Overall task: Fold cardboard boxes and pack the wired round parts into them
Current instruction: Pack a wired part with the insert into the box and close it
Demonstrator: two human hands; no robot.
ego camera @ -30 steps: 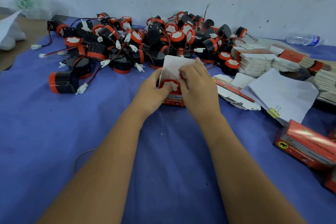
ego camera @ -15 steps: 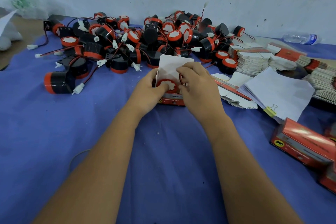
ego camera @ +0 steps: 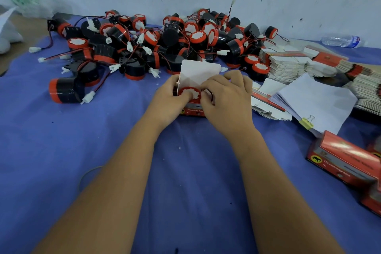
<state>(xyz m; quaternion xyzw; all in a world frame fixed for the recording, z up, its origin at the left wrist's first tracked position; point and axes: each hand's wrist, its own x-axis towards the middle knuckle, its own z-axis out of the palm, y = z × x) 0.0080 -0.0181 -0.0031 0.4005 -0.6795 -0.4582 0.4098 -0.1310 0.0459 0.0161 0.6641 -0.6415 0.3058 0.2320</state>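
A small red cardboard box [ego camera: 193, 112] stands on the blue cloth with its white lid flap [ego camera: 199, 73] raised. A round black part with a red rim and white face [ego camera: 189, 93] sits in its open top. My left hand [ego camera: 168, 101] grips the box's left side, thumb on the part. My right hand [ego camera: 226, 101] holds the right side and presses the part's wire beside it. Behind lies a big pile of wired round parts [ego camera: 156, 43]. Stacks of flat unfolded boxes [ego camera: 288, 64] lie to the right.
Finished red boxes [ego camera: 346, 161] lie at the right near edge. A clipped sheaf of white paper [ego camera: 315, 101] sits right of my hands. A water bottle [ego camera: 342, 41] lies by the wall, and a plastic bag [ego camera: 26, 0] at far left. One loose part [ego camera: 66, 90] lies left.
Both hands stayed on the box. The round part has sunk a little deeper into the box, and my right fingers have shifted along its edge with the wire.
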